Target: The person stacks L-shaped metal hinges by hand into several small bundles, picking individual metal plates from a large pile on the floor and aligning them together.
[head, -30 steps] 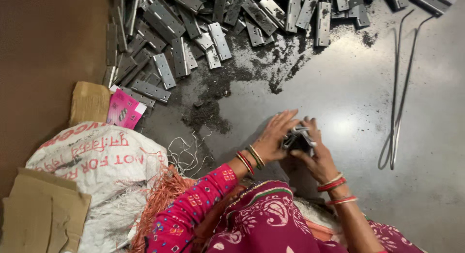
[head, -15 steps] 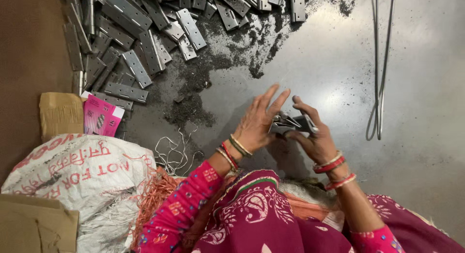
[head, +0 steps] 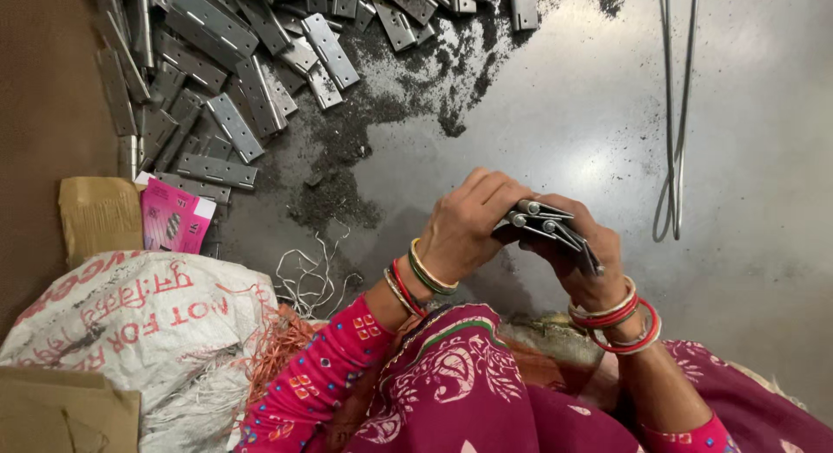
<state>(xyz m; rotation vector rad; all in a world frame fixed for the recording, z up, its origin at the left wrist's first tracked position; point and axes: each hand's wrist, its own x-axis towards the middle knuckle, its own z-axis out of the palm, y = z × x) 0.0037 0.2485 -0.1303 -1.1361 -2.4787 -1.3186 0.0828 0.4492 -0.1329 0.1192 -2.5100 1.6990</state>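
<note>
A: On the dark, shiny floor (head: 555, 114), seen from above, a seated person in a pink patterned garment holds a small stack of metal hinges (head: 547, 225) just above the lap. What are the hands doing?

B: The left hand (head: 468, 223) curls over the near end of the stack, its grip pressed around the hinges. The right hand (head: 586, 253) cups them from below and behind, fingers pinching the leaves together. Both wrists wear bangles.

A: What lies around them?

B: A heap of loose grey hinges (head: 234, 80) at upper left, with dark metal filings (head: 364, 132) scattered beside it. A pink packet (head: 173, 214) and a white woven sack (head: 130, 331) sit to the left, loose white thread (head: 308, 275) just by the sack, and bent wire rods (head: 675, 114) lie well apart at upper right.

A: What could go wrong?

B: As I judge it, the stack is held only by finger pressure, so a slack pinch could let the leaves fan out and slip to the floor. Sharp edges or filings may nick bare fingers. The hinge pins are partly hidden, so I cannot tell whether they are fully seated.

A: And compared with half a second ago?

B: The left fingers, then spread open beside the stack, now close over it. The view has shifted, so the heap sits higher and further left.
</note>
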